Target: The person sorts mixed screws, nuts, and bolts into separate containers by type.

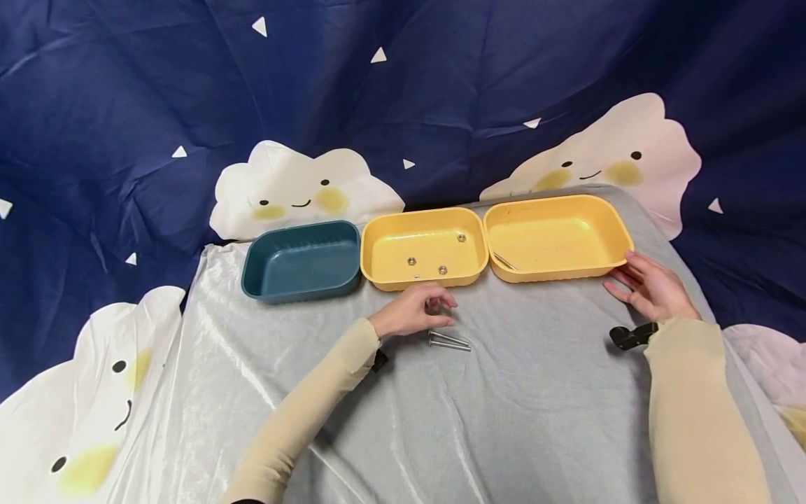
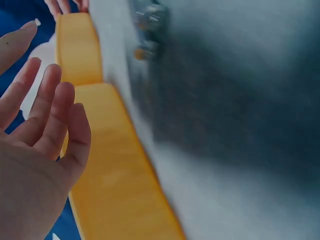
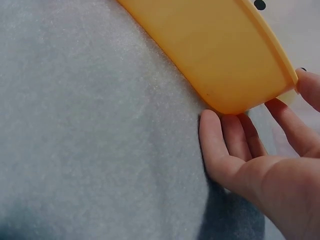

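My left hand (image 1: pixel 412 310) hovers just above several metal bolts (image 1: pixel 450 343) lying on the cloth, its fingers loosely bent with nothing between them. In the left wrist view, the left hand (image 2: pixel 45 130) shows a bare palm beside the yellow trays. At the right, my right hand (image 1: pixel 661 288) holds the near right corner of the larger yellow tray (image 1: pixel 554 273). The right wrist view shows its fingers (image 3: pixel 212 132) curved round that corner, low on the wall and up at the rim. One bolt (image 1: pixel 505 262) lies inside this tray.
A smaller yellow tray (image 1: pixel 418 285) stands in the middle with several nuts (image 1: pixel 443 270) in it. The dark teal tray (image 1: pixel 302 297) adjoins it on the left. Grey cloth (image 1: pixel 535 406) covers the table, and a blue curtain (image 1: pixel 441 105) with cloud prints hangs behind.
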A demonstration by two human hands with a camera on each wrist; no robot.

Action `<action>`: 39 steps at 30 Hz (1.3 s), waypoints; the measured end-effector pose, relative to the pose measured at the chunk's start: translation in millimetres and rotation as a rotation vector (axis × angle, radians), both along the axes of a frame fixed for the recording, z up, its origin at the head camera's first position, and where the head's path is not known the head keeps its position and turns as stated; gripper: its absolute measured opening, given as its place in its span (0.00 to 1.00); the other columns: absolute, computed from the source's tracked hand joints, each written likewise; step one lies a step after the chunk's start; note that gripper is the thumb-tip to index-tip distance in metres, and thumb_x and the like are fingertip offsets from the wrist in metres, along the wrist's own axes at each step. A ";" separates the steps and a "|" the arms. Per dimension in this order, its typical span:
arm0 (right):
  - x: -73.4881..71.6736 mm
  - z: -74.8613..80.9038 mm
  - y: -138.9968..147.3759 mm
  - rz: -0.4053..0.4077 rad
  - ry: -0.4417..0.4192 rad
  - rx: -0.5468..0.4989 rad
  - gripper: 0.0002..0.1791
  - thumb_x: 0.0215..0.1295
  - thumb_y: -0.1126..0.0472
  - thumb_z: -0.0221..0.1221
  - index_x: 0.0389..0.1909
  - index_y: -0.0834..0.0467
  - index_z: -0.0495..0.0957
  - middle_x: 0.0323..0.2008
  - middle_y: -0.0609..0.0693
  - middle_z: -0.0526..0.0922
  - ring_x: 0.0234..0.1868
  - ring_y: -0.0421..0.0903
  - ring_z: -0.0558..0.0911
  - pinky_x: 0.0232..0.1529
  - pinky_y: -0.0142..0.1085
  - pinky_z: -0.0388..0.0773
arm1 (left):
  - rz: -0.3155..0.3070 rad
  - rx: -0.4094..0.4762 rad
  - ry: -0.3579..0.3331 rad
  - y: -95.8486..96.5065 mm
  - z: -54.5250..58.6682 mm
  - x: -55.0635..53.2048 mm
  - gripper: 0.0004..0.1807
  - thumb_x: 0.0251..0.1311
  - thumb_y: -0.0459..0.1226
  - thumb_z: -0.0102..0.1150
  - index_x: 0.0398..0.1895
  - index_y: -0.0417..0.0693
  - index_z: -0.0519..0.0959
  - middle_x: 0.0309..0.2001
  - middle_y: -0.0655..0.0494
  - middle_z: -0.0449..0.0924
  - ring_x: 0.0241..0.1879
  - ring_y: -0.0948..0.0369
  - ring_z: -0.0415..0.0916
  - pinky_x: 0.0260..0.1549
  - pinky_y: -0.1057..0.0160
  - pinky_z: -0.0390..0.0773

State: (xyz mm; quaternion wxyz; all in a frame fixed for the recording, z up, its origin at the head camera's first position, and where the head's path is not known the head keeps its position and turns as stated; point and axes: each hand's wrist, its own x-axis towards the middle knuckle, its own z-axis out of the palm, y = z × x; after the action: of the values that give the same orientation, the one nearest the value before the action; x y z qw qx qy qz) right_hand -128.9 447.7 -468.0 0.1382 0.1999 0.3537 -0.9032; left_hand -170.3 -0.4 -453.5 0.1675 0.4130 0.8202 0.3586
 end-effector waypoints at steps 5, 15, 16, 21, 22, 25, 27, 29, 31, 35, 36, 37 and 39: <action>0.0 -0.4 -0.5 -0.002 0.004 -0.014 0.12 0.73 0.61 0.51 0.52 0.51 0.77 0.44 0.47 0.85 0.46 0.45 0.83 0.42 0.49 0.82 | 0.014 -0.028 -0.017 -15.0 -12.7 1.0 0.16 0.56 0.41 0.69 0.45 0.43 0.81 0.43 0.50 0.82 0.40 0.56 0.75 0.42 0.63 0.74; -0.2 -1.7 0.2 -0.009 0.007 -0.007 0.13 0.73 0.61 0.51 0.53 0.51 0.77 0.44 0.47 0.85 0.47 0.45 0.83 0.41 0.49 0.82 | 0.031 -0.089 0.017 -34.2 -27.0 4.7 0.14 0.54 0.41 0.70 0.43 0.48 0.83 0.38 0.54 0.80 0.37 0.59 0.71 0.39 0.68 0.68; -0.2 -2.0 0.4 -0.007 0.009 -0.003 0.13 0.73 0.61 0.51 0.54 0.51 0.77 0.44 0.47 0.85 0.47 0.44 0.83 0.41 0.49 0.82 | 0.025 -0.089 0.027 -34.7 -28.5 5.1 0.14 0.54 0.41 0.70 0.43 0.48 0.83 0.37 0.54 0.79 0.37 0.60 0.71 0.38 0.69 0.67; -0.3 -3.5 1.1 -0.006 0.009 0.002 0.13 0.73 0.61 0.51 0.54 0.50 0.76 0.45 0.47 0.85 0.48 0.44 0.83 0.42 0.49 0.82 | -0.011 -0.081 0.071 -35.4 -35.9 5.8 0.14 0.54 0.40 0.70 0.43 0.48 0.83 0.34 0.55 0.77 0.36 0.59 0.71 0.38 0.71 0.66; -0.4 -3.7 1.1 -0.007 0.009 0.003 0.13 0.73 0.61 0.51 0.54 0.50 0.76 0.45 0.47 0.85 0.48 0.44 0.83 0.42 0.49 0.82 | -0.016 -0.082 0.080 -35.5 -37.1 5.7 0.13 0.54 0.40 0.70 0.43 0.48 0.83 0.34 0.55 0.77 0.36 0.60 0.70 0.38 0.71 0.66; -0.5 -4.0 1.0 -0.012 0.005 -0.003 0.13 0.73 0.61 0.51 0.54 0.51 0.76 0.45 0.47 0.85 0.47 0.44 0.83 0.41 0.50 0.82 | -0.030 -0.078 0.091 -36.0 -39.1 5.6 0.12 0.55 0.39 0.69 0.42 0.49 0.83 0.33 0.55 0.76 0.36 0.61 0.69 0.39 0.70 0.66; -0.8 -4.1 1.0 -0.014 0.002 -0.004 0.13 0.73 0.61 0.51 0.54 0.51 0.76 0.45 0.47 0.86 0.47 0.44 0.83 0.41 0.50 0.82 | -0.033 -0.078 0.093 -36.5 -39.7 5.6 0.10 0.56 0.38 0.68 0.42 0.49 0.84 0.33 0.55 0.76 0.36 0.61 0.69 0.38 0.70 0.66; -0.9 -4.0 0.9 -0.014 0.002 -0.006 0.13 0.73 0.61 0.51 0.55 0.50 0.76 0.45 0.47 0.85 0.48 0.44 0.83 0.41 0.50 0.82 | -0.038 -0.079 0.097 -36.8 -40.0 5.7 0.10 0.56 0.37 0.67 0.42 0.49 0.84 0.34 0.55 0.77 0.36 0.62 0.69 0.39 0.70 0.66; -0.8 -3.9 0.8 -0.013 0.002 -0.008 0.13 0.73 0.61 0.51 0.54 0.51 0.76 0.45 0.47 0.85 0.48 0.44 0.83 0.41 0.50 0.82 | -0.039 -0.091 0.104 -37.0 -40.4 5.7 0.10 0.56 0.37 0.67 0.42 0.50 0.84 0.35 0.56 0.77 0.36 0.62 0.69 0.40 0.70 0.66; -0.6 -4.0 0.6 -0.013 0.006 -0.013 0.14 0.73 0.61 0.50 0.55 0.51 0.76 0.45 0.47 0.85 0.48 0.45 0.83 0.41 0.50 0.82 | -0.041 -0.125 0.127 -36.4 -41.5 5.8 0.12 0.55 0.37 0.66 0.43 0.51 0.84 0.36 0.57 0.77 0.37 0.62 0.69 0.41 0.69 0.67; -0.6 -4.1 0.6 -0.013 0.007 -0.014 0.14 0.73 0.61 0.50 0.55 0.51 0.76 0.45 0.48 0.85 0.48 0.45 0.83 0.41 0.50 0.82 | -0.041 -0.136 0.130 -36.1 -41.7 5.7 0.12 0.55 0.37 0.66 0.44 0.51 0.84 0.36 0.57 0.77 0.37 0.63 0.69 0.41 0.69 0.66; -0.6 -4.2 0.7 -0.013 0.009 -0.015 0.14 0.73 0.61 0.50 0.55 0.51 0.76 0.45 0.48 0.85 0.48 0.45 0.83 0.41 0.50 0.82 | -0.040 -0.143 0.132 -35.7 -41.7 5.9 0.12 0.55 0.37 0.66 0.44 0.52 0.84 0.37 0.57 0.77 0.37 0.63 0.69 0.41 0.68 0.67; -0.7 -4.4 0.7 -0.013 0.010 -0.016 0.13 0.73 0.61 0.50 0.54 0.51 0.76 0.45 0.48 0.85 0.48 0.45 0.83 0.41 0.50 0.82 | -0.036 -0.158 0.136 -34.8 -41.6 5.9 0.13 0.54 0.37 0.66 0.44 0.52 0.84 0.37 0.57 0.76 0.37 0.63 0.68 0.42 0.68 0.67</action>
State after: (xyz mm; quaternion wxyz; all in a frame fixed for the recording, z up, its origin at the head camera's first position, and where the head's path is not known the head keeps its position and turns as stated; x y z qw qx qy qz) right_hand -129.6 448.4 -472.4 0.1319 0.1968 0.3460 -0.9078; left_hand -164.4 -35.2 -495.1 0.1499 0.4366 0.8478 0.2611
